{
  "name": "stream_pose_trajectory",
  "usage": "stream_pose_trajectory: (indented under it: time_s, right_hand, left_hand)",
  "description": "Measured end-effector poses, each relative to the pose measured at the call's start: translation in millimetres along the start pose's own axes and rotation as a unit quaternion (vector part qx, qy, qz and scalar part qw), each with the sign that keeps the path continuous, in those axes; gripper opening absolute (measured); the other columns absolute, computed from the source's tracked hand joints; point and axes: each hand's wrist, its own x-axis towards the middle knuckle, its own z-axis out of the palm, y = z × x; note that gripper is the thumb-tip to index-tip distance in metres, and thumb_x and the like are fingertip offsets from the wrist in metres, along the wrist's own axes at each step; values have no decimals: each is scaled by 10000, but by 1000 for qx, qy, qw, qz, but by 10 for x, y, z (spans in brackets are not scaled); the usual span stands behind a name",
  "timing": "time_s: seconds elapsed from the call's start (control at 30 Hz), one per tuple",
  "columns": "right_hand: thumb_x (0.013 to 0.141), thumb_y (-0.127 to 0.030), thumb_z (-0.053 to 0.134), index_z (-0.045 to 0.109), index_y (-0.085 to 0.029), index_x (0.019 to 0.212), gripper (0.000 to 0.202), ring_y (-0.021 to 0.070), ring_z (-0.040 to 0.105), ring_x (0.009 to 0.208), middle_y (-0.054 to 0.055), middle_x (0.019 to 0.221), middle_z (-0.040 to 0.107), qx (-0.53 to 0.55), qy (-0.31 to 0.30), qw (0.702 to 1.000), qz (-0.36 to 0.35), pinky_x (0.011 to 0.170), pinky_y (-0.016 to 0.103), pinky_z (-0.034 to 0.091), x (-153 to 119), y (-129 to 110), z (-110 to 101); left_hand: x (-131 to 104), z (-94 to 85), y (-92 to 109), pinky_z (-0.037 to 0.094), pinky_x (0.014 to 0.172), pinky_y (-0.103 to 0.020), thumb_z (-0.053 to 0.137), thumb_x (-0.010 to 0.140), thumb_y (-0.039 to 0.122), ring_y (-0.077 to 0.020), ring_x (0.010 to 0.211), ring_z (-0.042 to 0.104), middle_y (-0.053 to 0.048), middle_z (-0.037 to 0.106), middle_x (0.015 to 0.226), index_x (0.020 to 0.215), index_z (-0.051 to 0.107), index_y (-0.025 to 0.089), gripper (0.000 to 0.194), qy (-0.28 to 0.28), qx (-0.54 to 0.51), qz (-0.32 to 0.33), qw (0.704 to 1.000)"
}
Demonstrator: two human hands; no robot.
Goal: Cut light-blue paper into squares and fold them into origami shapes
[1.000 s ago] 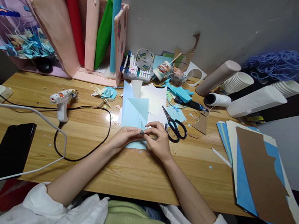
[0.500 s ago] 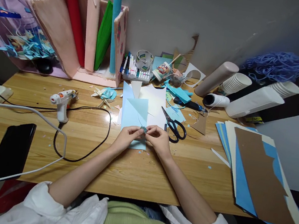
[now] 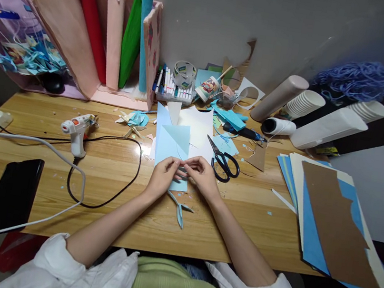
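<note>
My left hand [image 3: 165, 174] and my right hand [image 3: 202, 178] meet at their fingertips over light blue paper [image 3: 175, 141]. Both are closed in a pinch, and what lies between the tips is too small to make out. Below my left hand a light blue paper sprig [image 3: 179, 209] with narrow leaves sticks out towards me; its thin stem runs up behind that hand, where its end is hidden. Black-handled scissors [image 3: 223, 162] lie just right of my right hand, blades apart. White sheets [image 3: 199, 130] spread beneath the blue paper.
A glue gun [image 3: 77, 131] with a looping black cord stands on the left, near a black phone [image 3: 13, 194] and a white cable. Stacked coloured card [image 3: 335, 218] lies right. Markers [image 3: 174, 88], tape, paper scraps, cups [image 3: 304, 105] and a pink holder [image 3: 119, 99] line the back.
The small teal bit at my fingertips is no longer visible there. The leafy sprig now shows below my hands. My hands have shifted slightly, and the view has tilted a little.
</note>
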Motion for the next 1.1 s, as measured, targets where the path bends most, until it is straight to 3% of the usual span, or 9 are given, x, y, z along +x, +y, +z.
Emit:
stream_pose_trajectory:
  time_s: [0.07, 0.13, 0.23, 0.3, 0.43, 0.53, 0.67, 0.77, 1.1]
  right_hand:
    - [713, -379, 627, 539, -188, 860, 257, 133, 552, 692, 20, 808, 578, -28, -29, 999, 0, 586, 259, 460, 6, -89, -151]
    - [703, -378, 653, 550, -186, 891, 288, 120, 520, 657, 6, 765, 569, -91, -152, 984, -14, 590, 248, 435, -37, -204, -289]
    - [583, -347, 755, 588, -171, 858, 366, 130, 515, 709, 14, 810, 588, -190, -369, 908, -50, 633, 242, 422, -162, -325, -363]
    - [551, -284, 768, 595, -165, 869, 381, 136, 512, 723, 23, 845, 601, -269, -409, 869, -78, 630, 236, 407, -245, -334, -316]
    - [704, -139, 588, 597, -157, 761, 61, 113, 488, 631, 4, 709, 589, -354, -361, 857, -99, 578, 220, 359, -293, -275, -190]
    - [761, -138, 527, 592, -154, 737, 71, 102, 480, 599, -4, 676, 571, -305, -314, 893, -103, 560, 214, 355, -218, -266, -207]
    - [781, -201, 550, 607, -158, 772, 71, 112, 503, 639, 10, 731, 579, -205, -165, 959, -107, 574, 222, 382, -111, -271, -281]
    - [770, -232, 580, 617, -161, 771, 79, 123, 512, 651, 19, 737, 584, -172, -89, 974, -116, 586, 238, 395, -93, -246, -261]
    - [688, -237, 666, 531, -181, 809, 189, 95, 519, 609, -18, 715, 564, -47, -86, 995, -20, 551, 214, 415, -134, -129, -96]
  left_hand:
    - [30, -83, 27, 504, 570, -244, 491, 813, 430, -147, 661, 647, -76, 666, 830, 828, 609, 125, 328, 11, 8, 3, 1000]
    - [55, -169, 66, 485, 563, -229, 499, 808, 434, -135, 636, 639, -83, 674, 801, 802, 615, 120, 334, 7, 21, 4, 1000]
    - [78, -245, 112, 458, 539, -214, 522, 793, 438, -120, 592, 618, -82, 679, 751, 763, 625, 117, 339, 6, 36, 11, 999]
    - [85, -254, 121, 450, 536, -213, 524, 791, 437, -117, 585, 610, -80, 679, 737, 754, 628, 117, 338, 12, 39, 12, 999]
    - [92, -251, 122, 445, 543, -220, 523, 792, 430, -114, 574, 597, -72, 676, 724, 751, 630, 119, 331, 9, 45, 6, 999]
    - [86, -255, 145, 460, 602, -235, 522, 789, 445, -125, 623, 611, -66, 677, 738, 756, 640, 126, 341, -29, 49, -4, 998]
    - [36, -203, 171, 473, 688, -264, 585, 744, 450, -158, 749, 624, -63, 672, 789, 847, 647, 134, 337, -92, 40, -25, 995]
    - [-19, -126, 152, 478, 689, -280, 684, 661, 402, -156, 727, 617, -59, 671, 819, 893, 633, 135, 358, -118, 12, -57, 991]
    - [-27, -106, 96, 446, 635, -237, 763, 553, 328, -116, 616, 570, -1, 647, 666, 679, 630, 133, 268, -75, 2, -53, 996]
